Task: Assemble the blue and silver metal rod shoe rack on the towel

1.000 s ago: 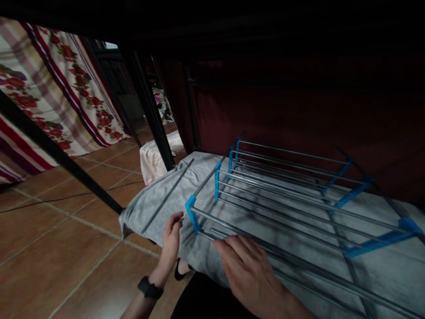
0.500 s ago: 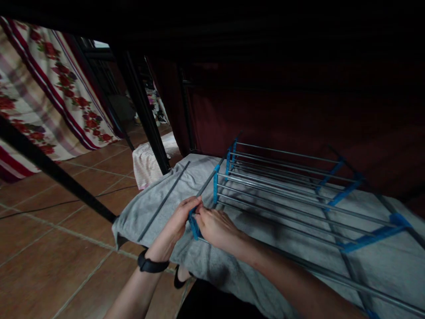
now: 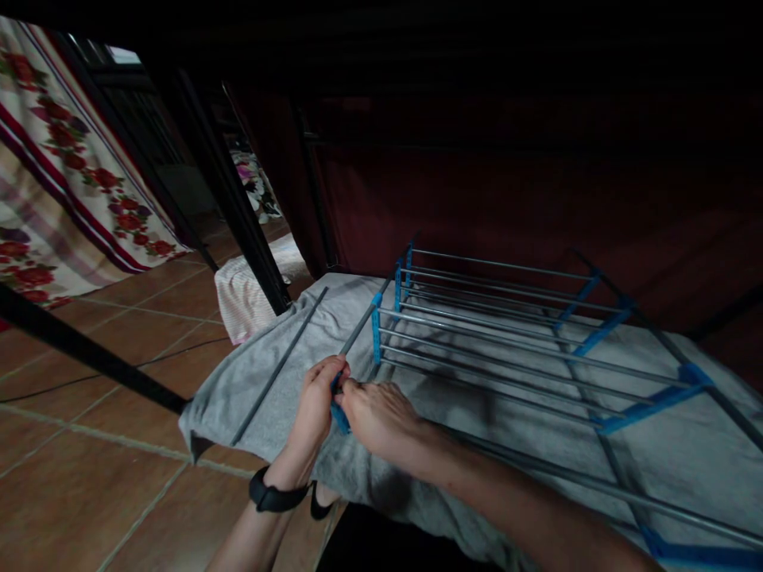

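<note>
A rack of thin grey metal rods point(image 3: 489, 349) joined by blue plastic brackets point(image 3: 377, 334) lies on a grey blanket. At its near left corner my left hand point(image 3: 319, 397) is closed around a blue end bracket point(image 3: 340, 419), where the side tube point(image 3: 359, 327) meets it. My right hand point(image 3: 381, 413) is pinched on the same bracket from the other side, its fingertips touching near my left thumb. The fingers partly hide the joint. A longer front rod point(image 3: 572, 477) runs from beneath my right forearm to the right.
A loose grey rod point(image 3: 280, 365) lies on the grey blanket point(image 3: 346, 298) left of the rack. Black frame posts point(image 3: 232, 191) and a slanting black bar point(image 3: 95, 349) stand to the left. Dark red cloth point(image 3: 477, 199) hangs behind, and a floral cloth point(image 3: 77, 159) hangs far left.
The view has shifted slightly to the right. Both hands stay at the corner bracket; my right fingers have curled in closer around the joint.
</note>
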A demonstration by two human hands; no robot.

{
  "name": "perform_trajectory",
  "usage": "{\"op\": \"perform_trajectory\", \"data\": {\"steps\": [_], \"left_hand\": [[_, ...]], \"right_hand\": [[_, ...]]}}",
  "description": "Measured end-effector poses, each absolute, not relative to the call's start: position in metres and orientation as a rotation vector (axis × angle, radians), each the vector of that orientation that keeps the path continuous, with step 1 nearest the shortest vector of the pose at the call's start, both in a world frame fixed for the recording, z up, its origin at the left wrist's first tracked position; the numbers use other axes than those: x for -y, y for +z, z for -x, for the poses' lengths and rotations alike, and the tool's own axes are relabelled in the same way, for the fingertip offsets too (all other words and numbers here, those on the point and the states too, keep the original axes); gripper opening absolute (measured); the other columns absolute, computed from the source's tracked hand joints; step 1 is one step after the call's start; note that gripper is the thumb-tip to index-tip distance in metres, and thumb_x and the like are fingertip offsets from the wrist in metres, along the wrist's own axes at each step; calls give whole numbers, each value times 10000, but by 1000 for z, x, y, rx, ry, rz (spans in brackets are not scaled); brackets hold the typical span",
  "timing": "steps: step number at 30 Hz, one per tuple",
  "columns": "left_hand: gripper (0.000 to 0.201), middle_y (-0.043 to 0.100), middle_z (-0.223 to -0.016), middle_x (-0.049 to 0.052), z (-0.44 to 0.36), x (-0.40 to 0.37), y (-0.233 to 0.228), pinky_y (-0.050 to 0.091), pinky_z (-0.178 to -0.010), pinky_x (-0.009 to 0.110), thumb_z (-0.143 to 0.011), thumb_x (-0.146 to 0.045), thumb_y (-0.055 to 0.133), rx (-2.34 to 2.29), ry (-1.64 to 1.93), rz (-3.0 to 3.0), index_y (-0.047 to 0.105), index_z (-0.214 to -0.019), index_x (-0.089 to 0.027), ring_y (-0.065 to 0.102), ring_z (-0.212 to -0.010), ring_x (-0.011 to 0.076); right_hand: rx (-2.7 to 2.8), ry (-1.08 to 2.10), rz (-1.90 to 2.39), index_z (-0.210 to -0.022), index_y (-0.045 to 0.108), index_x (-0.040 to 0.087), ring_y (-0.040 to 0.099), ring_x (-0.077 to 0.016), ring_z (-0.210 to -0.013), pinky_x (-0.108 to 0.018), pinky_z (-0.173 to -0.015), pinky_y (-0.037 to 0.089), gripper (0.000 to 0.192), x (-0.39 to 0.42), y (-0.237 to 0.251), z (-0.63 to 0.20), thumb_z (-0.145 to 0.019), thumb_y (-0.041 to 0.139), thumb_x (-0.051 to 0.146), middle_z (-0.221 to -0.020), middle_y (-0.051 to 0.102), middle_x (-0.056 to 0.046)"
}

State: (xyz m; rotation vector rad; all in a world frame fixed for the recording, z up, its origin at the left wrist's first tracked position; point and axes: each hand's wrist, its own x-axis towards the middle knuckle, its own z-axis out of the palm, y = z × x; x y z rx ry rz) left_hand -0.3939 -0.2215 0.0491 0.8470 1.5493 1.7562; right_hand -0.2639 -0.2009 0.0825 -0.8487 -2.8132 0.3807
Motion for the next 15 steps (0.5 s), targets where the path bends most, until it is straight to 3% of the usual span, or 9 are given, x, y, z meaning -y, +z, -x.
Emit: {"op": "perform_trajectory", "data": {"steps": [3,6,10,15], "left_hand": [[317,505,-609,-8,394,225,51,364,-594,260,-791,-436,622,-1547,1715,-920,570,-616,-177,455,-601,137],[429,505,-622,-2,394,231,52,368,-594,261,-882,-540,513,-1509,1686,-951,601,-682,-170,459,-609,140],[533,599,-741,26,398,238,35,439,-670,273,-897,-644,401,-1333,1807,-781,629,-823,-167,536,-677,158],[379,626,-830,22,407,251,-26,471,-736,280,-812,-537,558,-1549,1976,-593,629,-908,-177,578,-785,175]], "right_hand": [[2677,124,653,-1211,553,154,606,-226,-1027,-383,-905,482,297,225,70,236,-991,353,167,-1113,655,-115],[2614,123,342,-1268,543,217,514,-205,-1192,-363,-1065,397,322,245,32,195,-975,416,176,-1267,595,-76],[2523,230,924,-1252,565,222,551,-203,-1155,-371,-1010,454,364,233,-48,139,-951,396,105,-1260,599,-77],[2454,147,1333,-1157,613,152,581,-265,-1119,-434,-983,465,306,198,-127,91,-988,365,211,-1199,617,-132]]}}
